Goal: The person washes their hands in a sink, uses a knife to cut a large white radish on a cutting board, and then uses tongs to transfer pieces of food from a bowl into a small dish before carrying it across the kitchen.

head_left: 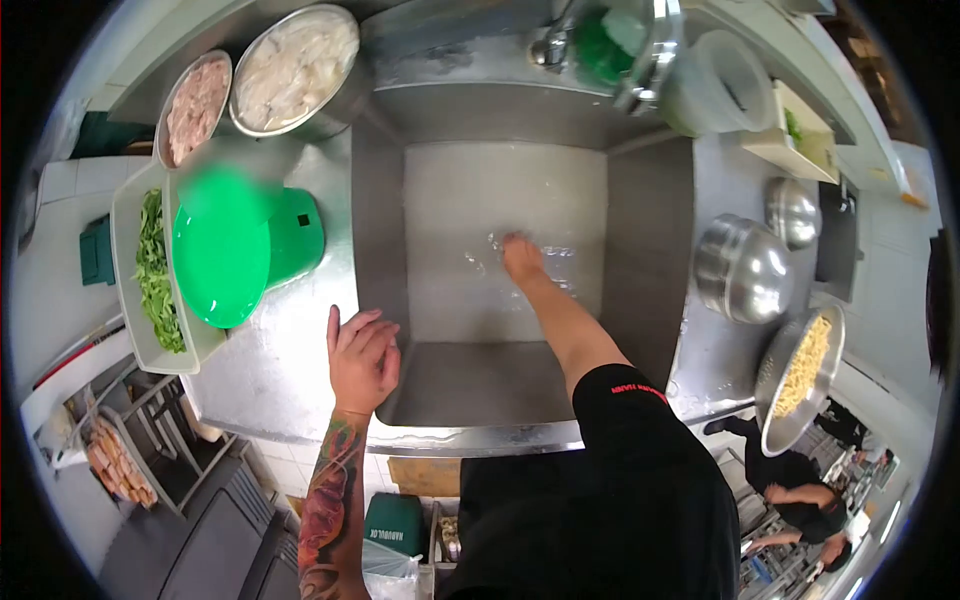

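My right hand [521,259] reaches down into a deep steel sink [650,240] and touches cloudy water [470,190] near the middle. Small ripples and bubbles show around it. Its fingers point down and are mostly hidden, so whether they hold anything does not show. Over the left front corner of the sink, my left hand [362,362] hangs with nothing in it, fingers loosely bent and apart. Nearest to it on the left counter is a green plastic scale-like box [297,232] with a round green tray [222,265] on it, partly blurred.
Left stand a tub of leafy greens [155,275], a bowl of minced meat [197,105] and a bowl of whitish pieces [295,70]. A faucet [548,48] sits behind. Right are upturned steel bowls [742,270] and a colander of noodles [803,375]. Another person [805,505] is beyond.
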A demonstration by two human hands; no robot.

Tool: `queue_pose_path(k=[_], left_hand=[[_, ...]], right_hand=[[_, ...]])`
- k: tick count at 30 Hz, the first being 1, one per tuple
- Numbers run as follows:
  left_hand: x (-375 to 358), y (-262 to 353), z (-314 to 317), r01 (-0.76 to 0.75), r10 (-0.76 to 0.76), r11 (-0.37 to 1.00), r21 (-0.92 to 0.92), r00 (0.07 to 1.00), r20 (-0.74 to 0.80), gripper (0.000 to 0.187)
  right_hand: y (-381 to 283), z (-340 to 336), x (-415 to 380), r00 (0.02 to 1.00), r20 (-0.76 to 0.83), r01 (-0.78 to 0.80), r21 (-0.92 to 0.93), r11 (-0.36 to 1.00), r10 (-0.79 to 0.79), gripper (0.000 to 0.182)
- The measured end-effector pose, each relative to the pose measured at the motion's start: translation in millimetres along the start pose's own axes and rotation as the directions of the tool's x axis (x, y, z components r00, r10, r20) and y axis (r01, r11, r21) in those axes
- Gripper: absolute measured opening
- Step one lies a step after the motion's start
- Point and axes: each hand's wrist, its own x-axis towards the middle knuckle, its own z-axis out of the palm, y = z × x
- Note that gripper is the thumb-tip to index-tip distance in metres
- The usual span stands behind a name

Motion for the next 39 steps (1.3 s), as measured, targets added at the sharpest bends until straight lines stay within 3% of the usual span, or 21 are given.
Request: queue_pose_path(k=[1, 5, 10, 14, 22, 28, 32, 34, 38, 39], left_hand=[[-1, -1, 1, 0.003, -0.003, 1.0, 0.006, 1.0, -0.005, 0.02], [-1, -3, 4, 0.011, -0.012, 1.0, 0.021, 1.0, 0.005, 0.019], [-2, -2, 3, 0.024, -0.024, 0.999, 0.028, 1.0, 0.009, 0.018], [-2, -3, 2, 0.027, -0.027, 1.0, 0.01, 1.0, 0.004, 0.018], [-2, -4, 4, 0.02, -0.02, 1.0, 0.017, 1.0, 0.002, 0.018], [-2, -3, 2, 0.014, -0.015, 1.0, 0.025, 1.0, 0.013, 0.018], [-2, -4, 3, 0.013, -0.013, 1.0, 0.02, 1.0, 0.004, 0.018], [-2, -3, 2, 0.017, -0.017, 1.0, 0.016, 1.0, 0.003, 0.018], [-3, -4, 3, 0.015, -0.015, 1.0, 0.013, 1.0, -0.006, 0.018], [-2, -4, 2, 0.023, -0.023, 1.0, 0.014, 1.0, 0.008, 0.019]], right_hand=[[-8, 6, -1, 1.0, -0.01, 0.007, -0.124, 0.992, -0.008, 0.02], [-3, 24, 19, 1.0, 0.023, 0.0, -0.1, 0.995, 0.002, 0.018], [6, 15, 24, 0.97, 0.16, 0.205, -0.145, 0.968, -0.181, 0.014], [7, 13, 21, 0.959, 0.196, 0.239, -0.185, 0.953, -0.202, 0.014], [-18, 7, 32, 0.951, 0.285, -0.066, -0.18, 0.981, 0.117, 0.021], [-14, 16, 48, 0.903, 0.391, -0.117, -0.179, 0.977, 0.179, 0.021], [-6, -2, 46, 0.906, 0.393, -0.119, -0.124, 0.985, 0.159, 0.021], [-4, -9, 39, 0.897, 0.441, 0.04, -0.18, 0.983, 0.044, 0.021], [5, 6, 46, 0.906, 0.423, 0.081, -0.149, 0.985, -0.011, 0.021], [3, -6, 52, 0.851, 0.525, 0.078, -0.121, 0.99, -0.003, 0.021]])
